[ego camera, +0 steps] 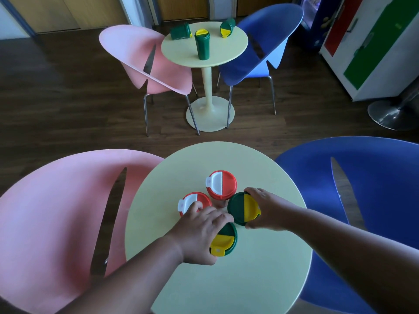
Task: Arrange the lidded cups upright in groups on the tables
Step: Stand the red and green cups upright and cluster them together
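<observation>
**Closing up the near cluster, far table still to sort**

From my head camera, looking down: four lidded cups stand upright in a tight bunch near the middle of the near table (260,279). My right hand (269,211) is wrapped around the rim of the green-and-yellow cup on the right (242,208), thumb on the near side and fingers curled over the far edge, so I can slide or set it snug against its neighbours without tipping it. My left hand (199,232) is cupped over the nearer green-and-yellow cup (225,240), palm against its left side and fingers reaching across the top; my fingertips also brush the lid of the left red cup (192,203). That grip steadies the cup while the other comes in beside it. The far red cup (221,185) stands free, touching nothing of mine, just behind the gap between the others. The colours sit in pairs, reds toward the back and left, greens toward me and the right, which I take to be the grouping intended.

Beyond, on the far table (235,51), one green cup stands upright (202,45). Two more lie on their sides: one at the left (180,31), one at the right (227,28). I judge those need righting and gathering next.
</observation>
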Action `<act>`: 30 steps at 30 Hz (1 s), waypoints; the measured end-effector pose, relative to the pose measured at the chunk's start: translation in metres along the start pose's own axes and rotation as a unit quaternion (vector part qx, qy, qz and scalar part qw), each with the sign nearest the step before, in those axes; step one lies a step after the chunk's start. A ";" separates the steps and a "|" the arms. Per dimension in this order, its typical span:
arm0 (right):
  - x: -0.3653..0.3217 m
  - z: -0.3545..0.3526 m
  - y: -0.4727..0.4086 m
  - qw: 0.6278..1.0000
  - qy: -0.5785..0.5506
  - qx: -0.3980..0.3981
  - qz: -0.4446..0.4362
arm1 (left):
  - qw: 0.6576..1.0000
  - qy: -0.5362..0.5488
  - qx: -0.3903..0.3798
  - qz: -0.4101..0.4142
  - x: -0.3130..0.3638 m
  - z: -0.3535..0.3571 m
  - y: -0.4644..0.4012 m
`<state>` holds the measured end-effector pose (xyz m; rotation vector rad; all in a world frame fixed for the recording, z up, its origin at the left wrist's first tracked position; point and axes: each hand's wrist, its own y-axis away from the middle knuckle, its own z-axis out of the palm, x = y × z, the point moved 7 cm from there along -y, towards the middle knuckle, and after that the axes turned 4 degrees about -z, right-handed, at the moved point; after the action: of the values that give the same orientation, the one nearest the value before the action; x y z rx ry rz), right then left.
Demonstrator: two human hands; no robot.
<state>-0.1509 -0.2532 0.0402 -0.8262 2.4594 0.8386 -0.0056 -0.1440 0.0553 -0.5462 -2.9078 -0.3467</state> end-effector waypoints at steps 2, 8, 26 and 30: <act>0.000 0.000 -0.001 1.000 0.004 -0.004 0.001 | 1.000 0.011 0.001 -0.008 -0.002 0.000 0.001; 0.003 0.000 -0.001 1.000 0.015 -0.011 0.008 | 1.000 0.013 0.025 -0.012 -0.002 -0.001 0.000; -0.005 -0.024 -0.030 0.997 -0.050 0.043 0.050 | 0.902 0.198 0.067 -0.376 -0.086 -0.034 -0.048; -0.015 -0.032 -0.054 0.993 -0.081 0.052 0.063 | 0.900 0.168 0.000 -0.403 -0.091 -0.026 -0.066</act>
<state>-0.1110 -0.3029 0.0500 -0.5484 2.4063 0.7812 0.0564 -0.2405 0.0490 0.6954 -2.6285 -0.4719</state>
